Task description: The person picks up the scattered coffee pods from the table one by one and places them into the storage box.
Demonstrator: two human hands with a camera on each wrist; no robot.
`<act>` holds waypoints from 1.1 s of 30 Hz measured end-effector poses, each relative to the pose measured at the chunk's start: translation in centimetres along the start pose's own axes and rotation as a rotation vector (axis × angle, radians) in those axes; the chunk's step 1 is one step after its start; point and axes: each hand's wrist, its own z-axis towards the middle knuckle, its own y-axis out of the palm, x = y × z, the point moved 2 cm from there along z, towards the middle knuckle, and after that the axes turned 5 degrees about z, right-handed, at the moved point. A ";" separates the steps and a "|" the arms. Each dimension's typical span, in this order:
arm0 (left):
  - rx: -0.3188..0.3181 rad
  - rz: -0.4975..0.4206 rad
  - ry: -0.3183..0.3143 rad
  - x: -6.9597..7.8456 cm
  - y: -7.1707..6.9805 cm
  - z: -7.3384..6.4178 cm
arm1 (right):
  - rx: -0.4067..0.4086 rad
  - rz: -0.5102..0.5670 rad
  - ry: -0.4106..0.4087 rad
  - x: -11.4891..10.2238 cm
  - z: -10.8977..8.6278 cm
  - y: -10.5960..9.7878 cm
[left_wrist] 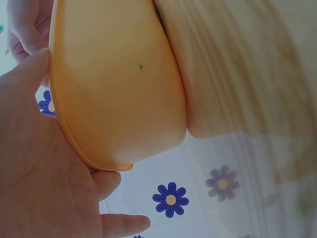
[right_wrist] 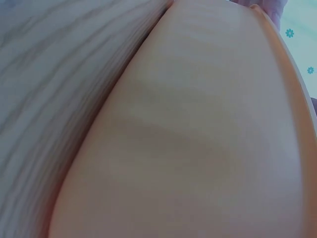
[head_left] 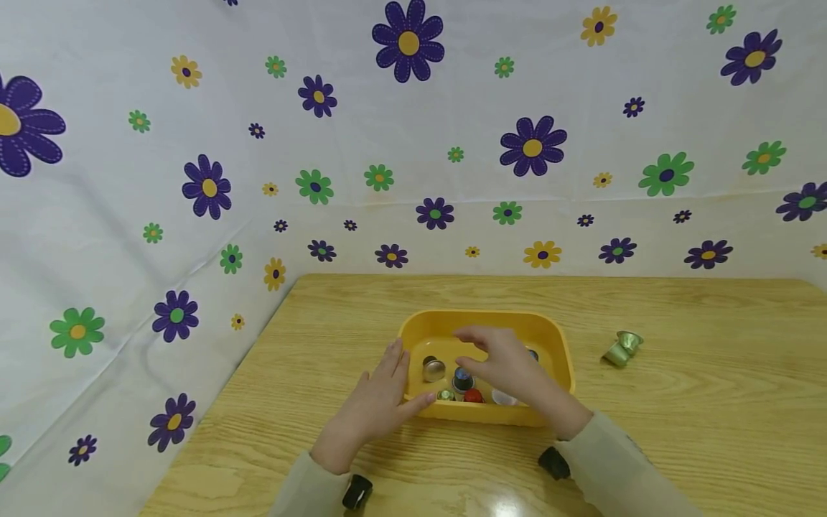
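A yellow plastic bin stands on the table with several coffee capsules in it. Among them are a silver capsule, a dark capsule with a blue top and a red capsule. My left hand lies along the bin's left front corner, fingers extended and thumb over the front rim. In the left wrist view, that palm is right at the rim of the bin. Above the bin's inside hovers my right hand, thumb and fingers apart, nothing visible between them. The right wrist view shows mostly the bin's outer wall.
Two green capsules lie together on the wooden table, right of the bin. A white flowered cloth hangs behind the table and along its left side. Small black devices sit at both wrists.
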 end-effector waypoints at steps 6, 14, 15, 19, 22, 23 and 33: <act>0.001 0.001 -0.005 0.0 0.0 0.0 | 0.026 -0.019 -0.009 0.5 -0.6 -1.0; -0.002 0.003 -0.002 0.0 0.1 0.0 | 0.053 -0.001 0.020 1.0 -1.4 -2.5; -0.002 0.004 -0.003 0.0 0.1 0.0 | 0.056 -0.008 0.019 1.1 -1.5 -2.6; -0.001 0.000 0.000 0.0 0.0 -0.1 | 0.062 -0.024 0.029 1.3 -1.8 -3.2; 0.000 -0.001 0.001 0.0 0.0 -0.1 | 0.063 -0.038 0.043 1.6 -2.1 -3.6; 0.001 -0.002 0.002 0.0 0.0 -0.1 | 0.064 -0.040 0.049 1.7 -2.2 -3.7; 0.008 -0.008 0.005 0.1 0.0 -0.1 | 0.074 -0.069 0.085 2.5 -3.2 -5.1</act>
